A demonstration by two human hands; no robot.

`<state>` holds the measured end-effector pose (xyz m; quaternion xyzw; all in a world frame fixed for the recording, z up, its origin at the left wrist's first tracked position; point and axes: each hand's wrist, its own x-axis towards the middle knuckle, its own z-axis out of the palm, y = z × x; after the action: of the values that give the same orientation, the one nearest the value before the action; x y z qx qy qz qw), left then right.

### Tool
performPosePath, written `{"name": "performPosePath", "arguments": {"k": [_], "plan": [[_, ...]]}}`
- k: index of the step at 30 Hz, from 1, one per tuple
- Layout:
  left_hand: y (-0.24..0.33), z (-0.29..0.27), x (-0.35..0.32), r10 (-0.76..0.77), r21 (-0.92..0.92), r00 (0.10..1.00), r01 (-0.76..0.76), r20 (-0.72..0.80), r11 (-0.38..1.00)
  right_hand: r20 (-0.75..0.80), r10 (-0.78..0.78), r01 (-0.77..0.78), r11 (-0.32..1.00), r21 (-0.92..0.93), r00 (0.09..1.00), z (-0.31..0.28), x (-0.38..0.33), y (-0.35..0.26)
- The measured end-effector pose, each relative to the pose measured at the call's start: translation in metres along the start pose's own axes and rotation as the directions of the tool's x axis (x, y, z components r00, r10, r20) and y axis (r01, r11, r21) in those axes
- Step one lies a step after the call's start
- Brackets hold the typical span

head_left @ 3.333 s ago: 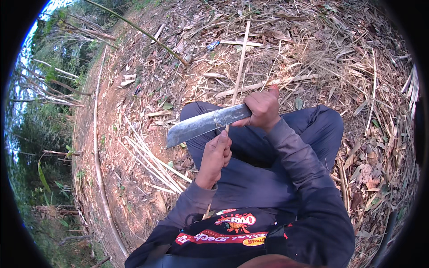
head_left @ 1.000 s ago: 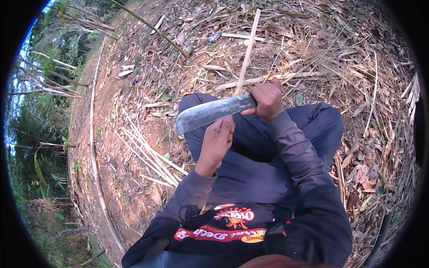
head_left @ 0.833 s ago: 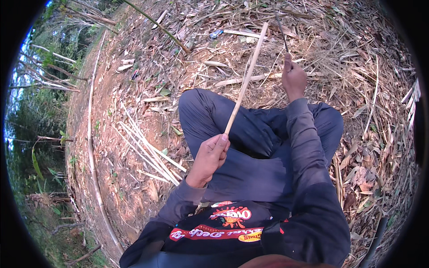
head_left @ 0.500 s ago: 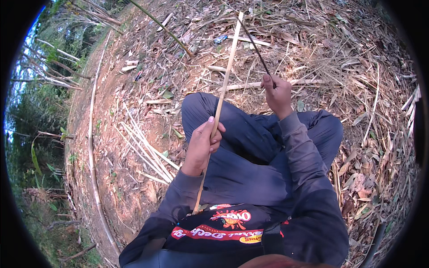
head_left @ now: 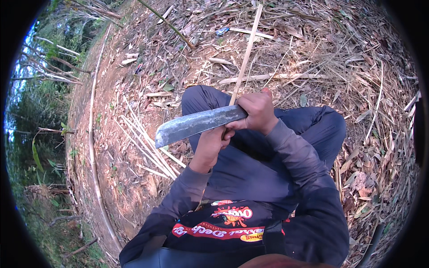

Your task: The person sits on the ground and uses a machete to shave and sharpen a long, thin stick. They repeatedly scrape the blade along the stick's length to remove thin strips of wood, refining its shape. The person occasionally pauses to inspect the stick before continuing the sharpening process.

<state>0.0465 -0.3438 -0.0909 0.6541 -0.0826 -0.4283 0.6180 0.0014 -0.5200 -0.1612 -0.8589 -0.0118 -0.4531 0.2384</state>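
Observation:
A pale bamboo strip [head_left: 247, 53] slants up and away from my lap, its far end over the leaf litter. My left hand [head_left: 210, 147] is closed around the strip's lower part, partly covered by a blade. My right hand [head_left: 258, 111] is wrapped around the grip of a machete [head_left: 192, 125], whose handle is hidden in the fist. The broad grey blade points left across the strip, just above my left hand. The two hands are close together; whether the edge touches the strip cannot be made out.
Several pale split strips [head_left: 145, 145] lie on the ground to my left. Beyond them a long thin pole [head_left: 92, 134] runs along the slope. My crossed legs [head_left: 250, 178] are under my hands. Dry leaves and stalks [head_left: 357, 89] cover the ground at right. A green stem [head_left: 167, 26] stands ahead.
The machete has swung from pointing forward, edge-on, to lying leftward across the strip, broad side showing. My right hand came down and left to my left hand, and the strip's far end shifted right.

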Motion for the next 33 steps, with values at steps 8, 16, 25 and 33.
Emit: {"name": "performPosePath", "arguments": {"k": [8, 16, 25, 33], "plan": [[-0.029, 0.011, -0.013, 0.253, 0.409, 0.962, -0.192, -0.101, 0.892, -0.125, 0.342, -0.357, 0.925, -0.133, 0.932, -0.021, 0.003, 0.053], [-0.023, 0.014, 0.006, 0.312, 0.339, 0.944, -0.26, -0.109, 0.904, -0.062, 0.173, -0.176, 0.983, -0.048, 0.983, -0.003, 0.0, 0.015], [-0.029, 0.013, -0.006, 0.324, 0.513, 0.939, -0.221, -0.12, 0.83, -0.071, 0.429, -0.427, 0.903, 0.049, 0.9, 0.002, -0.003, 0.048], [-0.03, 0.002, -0.002, 0.375, 0.438, 0.915, -0.28, -0.146, 0.854, -0.066, 0.039, -0.046, 0.994, -0.097, 0.997, -0.005, 0.007, -0.018]]}}
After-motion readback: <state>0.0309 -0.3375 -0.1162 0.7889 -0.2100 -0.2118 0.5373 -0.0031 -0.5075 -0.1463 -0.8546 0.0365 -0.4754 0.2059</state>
